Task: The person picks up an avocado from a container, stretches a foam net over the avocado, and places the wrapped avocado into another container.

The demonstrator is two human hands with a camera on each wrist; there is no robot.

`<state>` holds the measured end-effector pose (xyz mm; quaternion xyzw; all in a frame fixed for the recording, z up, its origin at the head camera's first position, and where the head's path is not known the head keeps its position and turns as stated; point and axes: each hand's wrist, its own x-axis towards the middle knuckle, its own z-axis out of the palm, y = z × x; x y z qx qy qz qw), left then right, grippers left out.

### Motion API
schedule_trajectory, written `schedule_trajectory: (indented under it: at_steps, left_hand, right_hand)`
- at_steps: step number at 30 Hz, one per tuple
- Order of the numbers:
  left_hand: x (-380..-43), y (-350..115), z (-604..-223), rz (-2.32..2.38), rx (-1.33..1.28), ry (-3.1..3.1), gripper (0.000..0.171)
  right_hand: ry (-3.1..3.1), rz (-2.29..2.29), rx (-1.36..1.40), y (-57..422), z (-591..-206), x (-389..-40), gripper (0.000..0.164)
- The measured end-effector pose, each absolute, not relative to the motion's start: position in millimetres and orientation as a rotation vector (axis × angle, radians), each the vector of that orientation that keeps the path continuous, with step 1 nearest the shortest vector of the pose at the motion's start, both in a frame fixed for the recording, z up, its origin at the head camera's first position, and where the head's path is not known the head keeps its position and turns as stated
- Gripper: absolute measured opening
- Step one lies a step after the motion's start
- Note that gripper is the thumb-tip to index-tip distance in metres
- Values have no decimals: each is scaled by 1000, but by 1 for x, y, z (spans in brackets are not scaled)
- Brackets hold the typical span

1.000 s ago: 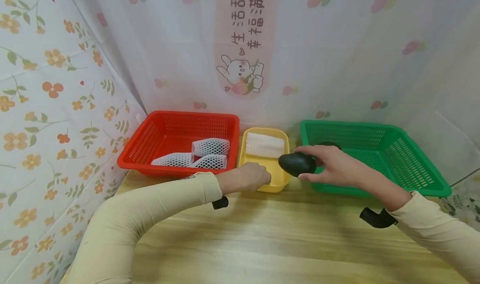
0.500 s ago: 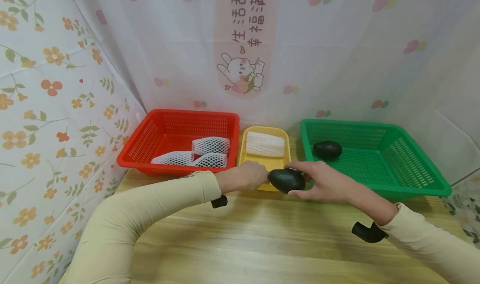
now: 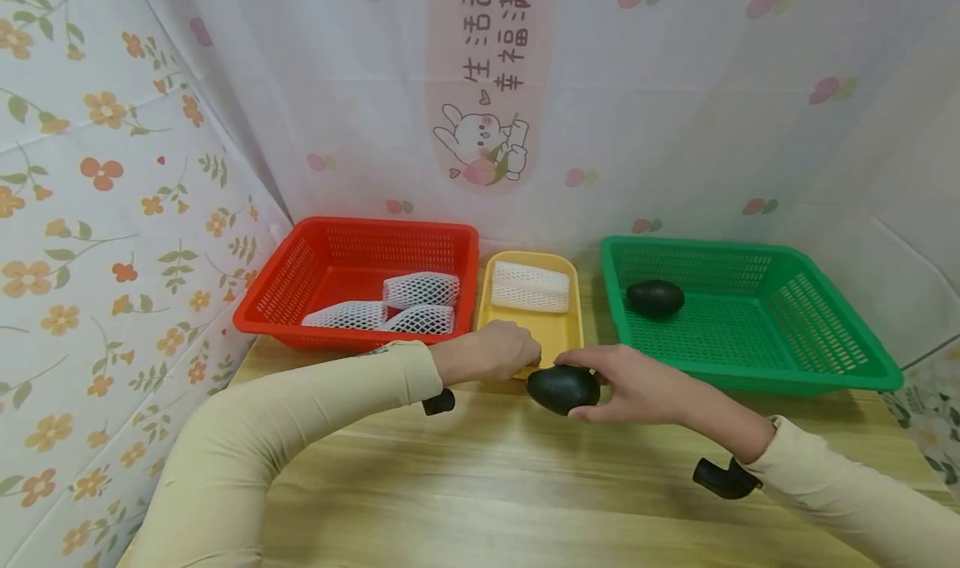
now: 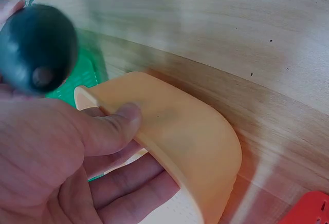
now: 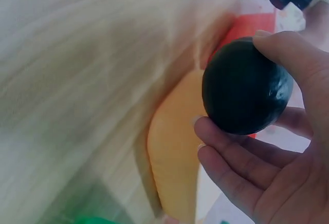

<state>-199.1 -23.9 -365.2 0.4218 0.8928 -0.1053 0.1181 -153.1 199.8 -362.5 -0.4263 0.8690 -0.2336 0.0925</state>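
My left hand (image 3: 491, 353) grips the front rim of a small yellow tray (image 3: 546, 331); the left wrist view shows the thumb outside the rim and fingers inside. White foam net sleeves (image 3: 530, 287) lie at the tray's far end. In my right hand (image 3: 633, 387), a dark avocado (image 3: 563, 389) is held between thumb and fingers above the table, just in front of the tray's right corner. Its dark skin also fills part of the right wrist view, where the thumb and fingers (image 5: 234, 157) support it from either side.
A red basket (image 3: 356, 341) on the left contains several white net-wrapped pieces (image 3: 422, 291). To the right stands a green basket (image 3: 757, 326) with another avocado (image 3: 656, 299) near its left wall. Patterned curtains (image 3: 337, 93) rise behind and at the left.
My right hand has carried the avocado left and toward me, from the green basket's near left edge to the front of the tray. The left hand has stayed on the tray's rim.
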Motion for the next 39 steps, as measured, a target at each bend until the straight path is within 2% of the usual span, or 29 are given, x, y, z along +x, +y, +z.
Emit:
schedule_trajectory:
  at_steps: [7,11,20,30,39]
  left_hand:
    - [-198,-23,-366,-342,1197,2594,32]
    - [-198,-23,-366,-338,1183,2578,33]
    - [-197,-24,-366,-344,1207,2576,28]
    - [-197,-25,-365,-328,1223,2586,18]
    - [-203,-23,-356,-308,1194,2528,11]
  right_hand:
    - [2531,-587,-1345,188,-382,-149,54]
    - [2515,-564,-1328,181,-393,-145,52]
    - [2566,-418,-1281,170,-396,-140,57]
    - [2529,-365,-1244,155,-388,-140,46]
    - [2566,-346,-1139,149,-382,-141,45]
